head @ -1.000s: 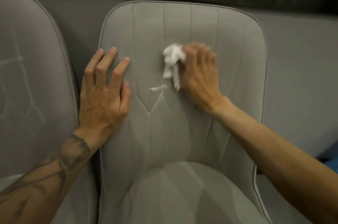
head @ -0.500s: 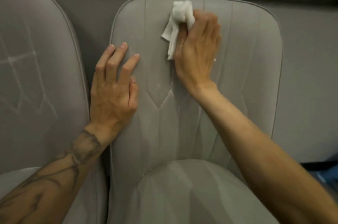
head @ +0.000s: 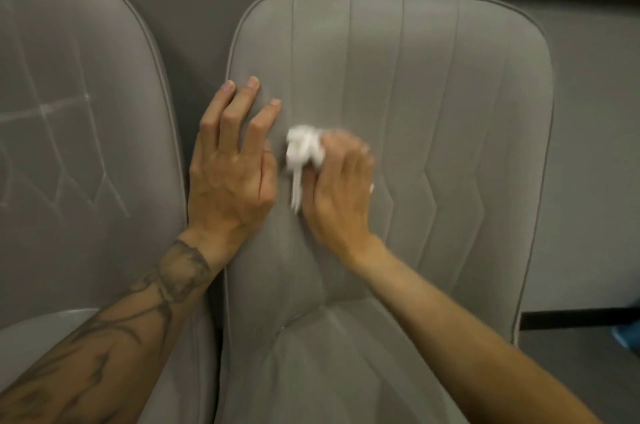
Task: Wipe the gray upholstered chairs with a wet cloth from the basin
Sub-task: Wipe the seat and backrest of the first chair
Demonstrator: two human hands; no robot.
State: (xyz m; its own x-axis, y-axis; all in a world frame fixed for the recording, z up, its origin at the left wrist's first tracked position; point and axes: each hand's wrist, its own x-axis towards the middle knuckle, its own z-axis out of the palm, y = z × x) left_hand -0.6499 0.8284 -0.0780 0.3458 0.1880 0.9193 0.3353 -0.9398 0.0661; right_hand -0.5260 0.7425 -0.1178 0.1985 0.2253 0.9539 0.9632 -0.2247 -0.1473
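Note:
A gray upholstered chair [head: 433,94] with stitched vertical panels fills the middle of the head view. My right hand [head: 341,195] grips a crumpled white cloth [head: 303,151] and presses it against the backrest at mid height, left of centre; both are blurred by motion. My left hand [head: 230,167] lies flat with spread fingers on the backrest's left edge, just beside the cloth. The basin is not in view.
A second gray chair [head: 76,132] stands close on the left, with pale streak marks on its backrest. A gray wall panel [head: 595,146] runs behind both chairs, dark above. Something blue [head: 628,337] shows at the right edge near the floor.
My right hand has swept the cloth down from the top of the backrest to mid height and toward my left hand. My left hand has stayed on the backrest's left edge.

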